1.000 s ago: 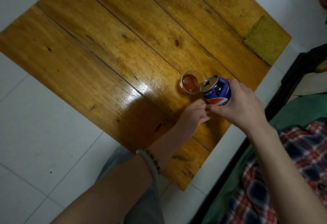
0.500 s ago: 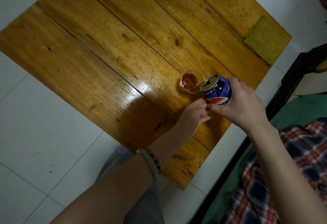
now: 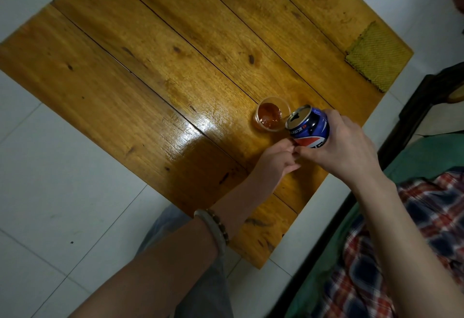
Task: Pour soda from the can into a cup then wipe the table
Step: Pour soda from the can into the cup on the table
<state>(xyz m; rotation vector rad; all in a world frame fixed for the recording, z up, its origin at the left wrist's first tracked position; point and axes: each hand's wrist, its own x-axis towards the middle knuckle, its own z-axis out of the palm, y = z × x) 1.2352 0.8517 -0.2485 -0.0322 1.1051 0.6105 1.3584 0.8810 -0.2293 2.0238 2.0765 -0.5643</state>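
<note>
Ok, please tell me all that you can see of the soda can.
The can is blue metal with a red and white mark and a silver top, its mouth open. It is tilted toward the cup, top close to the cup's rim, above the table. The right hand grips its lower body.

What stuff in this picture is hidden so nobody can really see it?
- Soda left inside the can: head view, its metal wall hides it.
- Left hand fingertips: head view, they meet the right hand under the can, so any touch on the can is unclear.
- Small print on the can: head view, too small to read.
- Table far corner: head view, cut off by the top edge.
</note>
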